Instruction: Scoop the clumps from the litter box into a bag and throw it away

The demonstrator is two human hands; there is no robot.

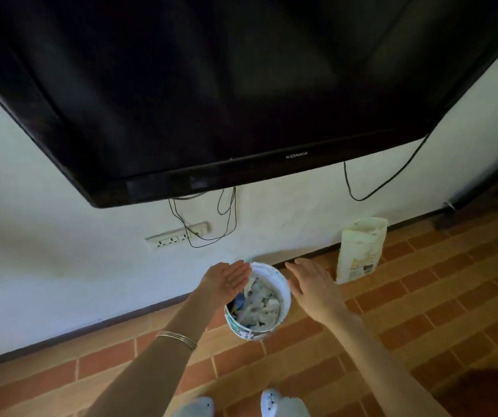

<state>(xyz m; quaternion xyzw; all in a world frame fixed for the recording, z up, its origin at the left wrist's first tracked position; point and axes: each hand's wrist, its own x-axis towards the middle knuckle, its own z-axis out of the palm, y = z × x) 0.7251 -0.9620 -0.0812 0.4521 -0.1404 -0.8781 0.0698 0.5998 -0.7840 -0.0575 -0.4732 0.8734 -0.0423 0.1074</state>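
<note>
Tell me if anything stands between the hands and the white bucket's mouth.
Nothing visible does. The white bucket is lidless, its mouth open upward with crumpled waste inside. The left hand is held open over its left rim, the right hand open beside its right rim.

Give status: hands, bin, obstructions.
Both hands open, empty: left hand palm up over bucket rim, right hand beside it. Bucket full of crumpled waste. Nothing blocking it.
</note>
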